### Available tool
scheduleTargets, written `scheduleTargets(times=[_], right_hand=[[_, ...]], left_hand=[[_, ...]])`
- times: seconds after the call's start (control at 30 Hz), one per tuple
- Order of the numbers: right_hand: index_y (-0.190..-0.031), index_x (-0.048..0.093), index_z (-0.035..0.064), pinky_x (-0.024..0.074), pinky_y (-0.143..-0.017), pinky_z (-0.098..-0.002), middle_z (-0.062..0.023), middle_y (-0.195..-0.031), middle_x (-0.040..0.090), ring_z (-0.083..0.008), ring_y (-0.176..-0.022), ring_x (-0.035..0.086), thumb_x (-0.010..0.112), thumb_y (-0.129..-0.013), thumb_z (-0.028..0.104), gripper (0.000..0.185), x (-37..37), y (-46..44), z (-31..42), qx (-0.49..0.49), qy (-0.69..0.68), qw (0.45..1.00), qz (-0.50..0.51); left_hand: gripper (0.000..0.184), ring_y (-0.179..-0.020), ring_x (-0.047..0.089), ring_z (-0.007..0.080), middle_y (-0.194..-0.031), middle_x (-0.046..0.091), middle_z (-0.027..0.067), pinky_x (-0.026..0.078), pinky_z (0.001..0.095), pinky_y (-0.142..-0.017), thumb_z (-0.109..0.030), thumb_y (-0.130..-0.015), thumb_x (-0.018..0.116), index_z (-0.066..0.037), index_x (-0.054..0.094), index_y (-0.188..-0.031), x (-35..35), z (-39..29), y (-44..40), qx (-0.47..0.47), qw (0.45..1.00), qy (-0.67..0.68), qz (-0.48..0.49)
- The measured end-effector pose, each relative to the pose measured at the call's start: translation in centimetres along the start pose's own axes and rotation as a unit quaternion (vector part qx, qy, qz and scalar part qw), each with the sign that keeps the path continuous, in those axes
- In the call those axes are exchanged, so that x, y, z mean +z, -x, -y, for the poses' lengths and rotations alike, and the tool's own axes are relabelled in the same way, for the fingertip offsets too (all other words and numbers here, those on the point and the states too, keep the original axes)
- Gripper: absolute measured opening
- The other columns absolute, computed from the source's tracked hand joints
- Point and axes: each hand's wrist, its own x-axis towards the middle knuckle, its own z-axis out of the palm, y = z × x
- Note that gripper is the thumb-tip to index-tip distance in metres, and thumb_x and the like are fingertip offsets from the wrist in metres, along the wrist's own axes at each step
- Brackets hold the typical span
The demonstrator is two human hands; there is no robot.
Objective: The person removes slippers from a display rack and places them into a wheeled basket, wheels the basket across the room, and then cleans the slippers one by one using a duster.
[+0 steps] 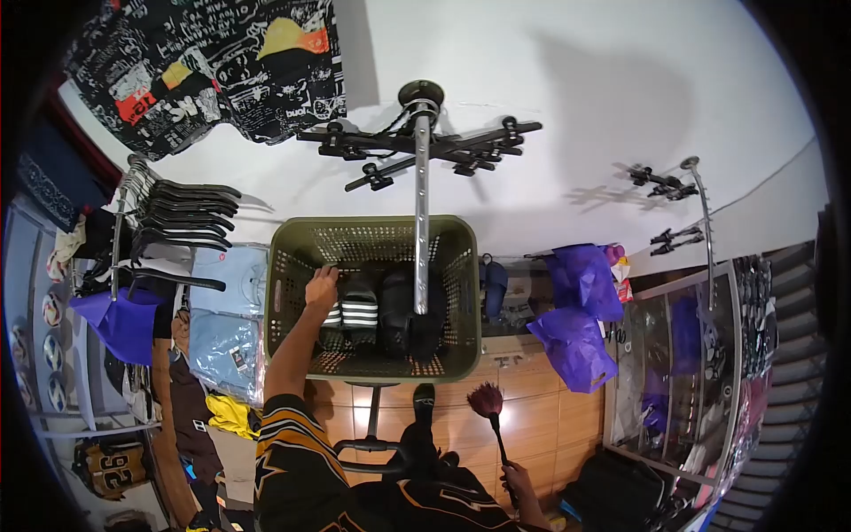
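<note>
Grn bskt (pixel 460 293) carries striped slides (pixel 359 316) w/ blk items (pixel 399 306) alongside.

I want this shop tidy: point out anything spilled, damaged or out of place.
I see no clear spill or damage. The yellow bundle, at the picture's lower left, looks untidy: it lies crumpled beside the flat, bagged blue clothes.

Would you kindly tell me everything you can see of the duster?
The duster has a bushy, dark reddish-purple head, feathery or fibrous-looking, on a slim black handle. The right hand grips the handle, and the duster slants in the view, head away from the hand, with the floor behind it. Nothing else visibly touches it.
</note>
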Motion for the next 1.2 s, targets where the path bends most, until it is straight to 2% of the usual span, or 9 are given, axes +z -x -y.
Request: scheduleTargets(times=[0.17,0.33,0.5,0.63,0.83,0.9,1.03,1.1,1.2], right_hand=[[-0.124,0.059,0.0084,0.0459,-0.044,-0.0302,-0.0111,-0.073,0.063,-0.0162,-0.052,0.056,0.061,-0.088,0.023,0.039,-0.6,0.2,-2.9,-0.032,-0.014,0.999,0.021],[-0.128,0.056,0.0056,0.0444,-0.042,-0.0308,-0.0116,-0.069,0.063,-0.0152,-0.048,0.053,0.064,-0.087,0.020,0.044,-2.6,0.4,-7.3,-0.073,-0.042,0.996,0.026],[-0.131,0.054,0.0056,0.0423,-0.039,-0.0290,-0.0101,-0.067,0.061,-0.0126,-0.045,0.050,0.062,-0.088,0.020,0.046,-5.4,1.3,-10.4,-0.162,-0.093,0.982,-0.021],[-0.132,0.053,0.0064,0.0434,-0.044,-0.0276,-0.0075,-0.067,0.059,-0.0122,-0.050,0.052,0.058,-0.091,0.017,0.043,-8.0,8.4,-8.4,-0.301,-0.168,0.934,-0.091],[-0.132,0.053,0.0045,0.0461,-0.058,-0.0311,-0.0069,-0.071,0.062,-0.0146,-0.063,0.057,0.057,-0.091,0.013,0.042,-11.2,18.5,-5.4,-0.478,-0.213,0.817,-0.242],[-0.128,0.056,0.0055,0.0483,-0.061,-0.0346,-0.0125,-0.074,0.065,-0.0240,-0.063,0.061,0.057,-0.090,0.010,0.039,-12.0,20.5,-5.7,-0.561,-0.155,0.772,-0.255],[-0.125,0.059,0.0044,0.0500,-0.067,-0.0364,-0.0209,-0.085,0.068,-0.0318,-0.077,0.067,0.059,-0.087,0.010,0.038,-14.3,22.7,-8.5,-0.549,-0.011,0.787,-0.280],[-0.123,0.060,0.0046,0.0504,-0.074,-0.0403,-0.0271,-0.092,0.065,-0.0386,-0.087,0.066,0.062,-0.086,0.012,0.038,-15.2,21.4,-10.9,-0.389,0.076,0.865,-0.308],[-0.122,0.061,0.0058,0.0515,-0.074,-0.0393,-0.0268,-0.089,0.066,-0.0365,-0.084,0.067,0.062,-0.086,0.013,0.037,-16.1,21.1,-14.4,-0.350,-0.012,0.862,-0.366]], left_hand=[[0.049,-0.120,0.049,0.0282,-0.126,0.054,0.0071,0.045,0.0468,-0.095,0.003,-0.075,0.063,-0.016,0.058,-0.119,-3.3,-0.3,3.9,0.148,0.988,-0.050,-0.009],[0.062,-0.097,0.064,0.0353,-0.123,0.061,0.0100,0.049,0.0476,-0.089,0.004,-0.076,0.048,-0.023,0.053,-0.131,-12.1,-4.8,8.5,0.124,0.992,-0.014,-0.021],[0.066,-0.098,0.061,0.0403,-0.114,0.063,0.0208,0.049,0.0464,-0.087,0.006,-0.073,0.048,-0.018,0.053,-0.134,-21.7,-10.8,12.9,0.159,0.984,0.047,-0.070],[0.062,-0.099,0.059,0.0427,-0.103,0.063,0.0267,0.047,0.0478,-0.090,0.006,-0.071,0.048,-0.012,0.056,-0.129,-27.2,-18.3,17.4,0.140,0.986,0.080,-0.039],[0.062,-0.112,0.056,0.0401,-0.119,0.058,0.0254,0.045,0.0422,-0.096,0.000,-0.071,0.048,-0.012,0.054,-0.132,-27.8,-29.2,19.8,0.275,0.952,0.138,0.009],[0.062,-0.113,0.055,0.0409,-0.121,0.057,0.0258,0.044,0.0429,-0.097,-0.001,-0.071,0.048,-0.011,0.054,-0.132,-27.3,-33.7,20.4,0.318,0.937,0.145,0.016],[0.059,-0.101,0.058,0.0439,-0.107,0.061,0.0285,0.046,0.0471,-0.093,-0.004,-0.073,0.049,-0.011,0.054,-0.131,-27.1,-43.1,22.8,0.349,0.931,0.096,0.037],[0.059,-0.101,0.059,0.0439,-0.106,0.062,0.0283,0.045,0.0475,-0.094,-0.006,-0.074,0.049,-0.012,0.054,-0.132,-26.4,-46.1,23.7,0.378,0.919,0.108,0.022],[0.059,-0.102,0.058,0.0444,-0.107,0.062,0.0286,0.045,0.0474,-0.095,-0.009,-0.074,0.051,-0.009,0.053,-0.133,-24.3,-49.6,23.6,0.389,0.915,0.101,0.040]])
